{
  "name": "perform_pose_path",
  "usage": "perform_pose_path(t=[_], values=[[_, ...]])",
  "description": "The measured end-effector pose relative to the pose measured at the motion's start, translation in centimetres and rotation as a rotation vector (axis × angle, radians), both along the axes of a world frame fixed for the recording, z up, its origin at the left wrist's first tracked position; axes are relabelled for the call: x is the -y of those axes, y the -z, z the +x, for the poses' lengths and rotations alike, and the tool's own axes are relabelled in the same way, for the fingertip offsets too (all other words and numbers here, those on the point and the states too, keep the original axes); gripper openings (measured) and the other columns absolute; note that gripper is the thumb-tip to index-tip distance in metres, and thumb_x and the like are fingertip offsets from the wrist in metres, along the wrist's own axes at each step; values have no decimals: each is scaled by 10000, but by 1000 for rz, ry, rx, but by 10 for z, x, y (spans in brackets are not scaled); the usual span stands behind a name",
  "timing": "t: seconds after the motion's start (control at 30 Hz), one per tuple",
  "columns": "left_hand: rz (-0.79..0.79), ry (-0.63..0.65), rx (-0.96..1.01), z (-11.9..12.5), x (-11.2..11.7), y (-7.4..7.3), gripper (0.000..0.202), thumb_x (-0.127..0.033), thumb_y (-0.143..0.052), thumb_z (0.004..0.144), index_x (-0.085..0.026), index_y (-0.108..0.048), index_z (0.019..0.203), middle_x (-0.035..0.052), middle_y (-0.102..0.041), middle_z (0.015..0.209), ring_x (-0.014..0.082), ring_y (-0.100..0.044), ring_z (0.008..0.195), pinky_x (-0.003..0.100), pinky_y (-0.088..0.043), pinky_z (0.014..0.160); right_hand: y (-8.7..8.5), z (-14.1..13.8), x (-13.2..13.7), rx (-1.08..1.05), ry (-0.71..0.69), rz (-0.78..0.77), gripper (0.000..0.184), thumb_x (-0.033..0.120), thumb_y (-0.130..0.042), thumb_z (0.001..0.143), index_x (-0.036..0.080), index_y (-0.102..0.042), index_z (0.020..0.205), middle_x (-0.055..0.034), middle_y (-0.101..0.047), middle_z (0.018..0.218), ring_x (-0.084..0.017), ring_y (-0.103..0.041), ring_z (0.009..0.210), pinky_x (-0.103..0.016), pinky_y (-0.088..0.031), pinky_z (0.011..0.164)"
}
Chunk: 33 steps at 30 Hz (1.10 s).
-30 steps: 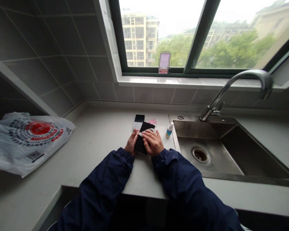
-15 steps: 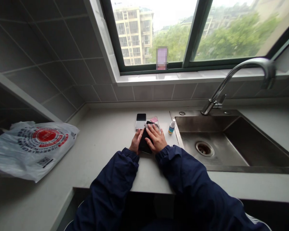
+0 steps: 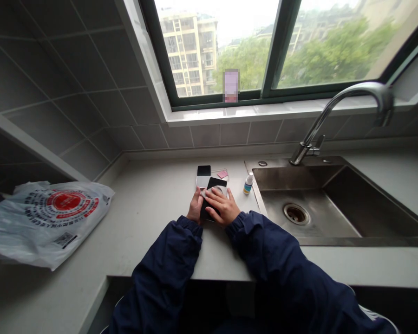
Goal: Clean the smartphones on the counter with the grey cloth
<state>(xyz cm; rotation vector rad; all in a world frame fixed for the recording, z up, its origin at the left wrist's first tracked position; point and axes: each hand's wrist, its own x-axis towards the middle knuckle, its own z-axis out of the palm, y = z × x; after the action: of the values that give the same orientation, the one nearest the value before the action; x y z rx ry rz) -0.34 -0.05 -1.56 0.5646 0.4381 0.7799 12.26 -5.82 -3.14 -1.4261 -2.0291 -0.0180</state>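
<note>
A black smartphone (image 3: 216,182) is tilted on the counter in front of me. My left hand (image 3: 194,207) grips its left edge, fingers partly hidden. Flat on the screen lies my right hand (image 3: 227,209), pressing a light grey cloth (image 3: 222,189) against it under the fingers. Just behind stands or lies a flat item (image 3: 204,172), half black and half silver, possibly another phone. Beside it is a small pink piece (image 3: 223,174) on what looks like a clear case (image 3: 227,178). A small white-capped bottle (image 3: 247,184) stands upright to the right of my right hand.
A steel sink (image 3: 311,241) with a chrome faucet (image 3: 315,132) is at the right. On the left of the counter (image 3: 149,185) lies a white plastic bag (image 3: 48,227) with red print. A window is behind, and the counter's front edge is close to me.
My right hand and the cloth have slid down the phone toward me, uncovering more of its upper end. My left hand keeps its hold. The view has shifted slightly.
</note>
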Motion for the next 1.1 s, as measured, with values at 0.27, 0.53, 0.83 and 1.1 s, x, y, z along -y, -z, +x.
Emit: perform_pose_path(t=[0.27,0.53,0.83,1.1], values=[[-27,-43,-12,-1,-2,0,764,-707,-390,858,-150,-484,1374,157,-662,1177,290,-625,1118,432,-442,1027,-4,-5,2,8,-105,21,345,338,-483,959,259,-617,1267,-68,-610,1325,-214,-467,1336,-528,-22,1179],[-33,22,16,-1,3,-6,750,-691,-330,889,-201,-395,1454,127,-598,1304,289,-559,1216,424,-402,1065,-14,13,-24,19,74,-33,452,329,-453,973,276,-448,1422,-73,-436,1484,-247,-333,1420,-639,-71,1143],[-65,-15,41,0,-1,-2,748,-693,-356,880,-199,-417,1438,132,-610,1290,295,-559,1224,424,-394,1077,-22,4,-26,10,72,-87,449,363,-466,967,259,-472,1403,-67,-432,1485,-258,-316,1427,-643,-76,1147],[-198,-68,35,-2,-2,2,842,-747,-440,807,-256,-318,1479,145,-606,1298,308,-603,1167,492,-427,1034,-7,-8,11,-34,-183,96,312,315,-476,959,236,-643,1211,-23,-632,1293,-218,-501,1309,-504,70,1205]])
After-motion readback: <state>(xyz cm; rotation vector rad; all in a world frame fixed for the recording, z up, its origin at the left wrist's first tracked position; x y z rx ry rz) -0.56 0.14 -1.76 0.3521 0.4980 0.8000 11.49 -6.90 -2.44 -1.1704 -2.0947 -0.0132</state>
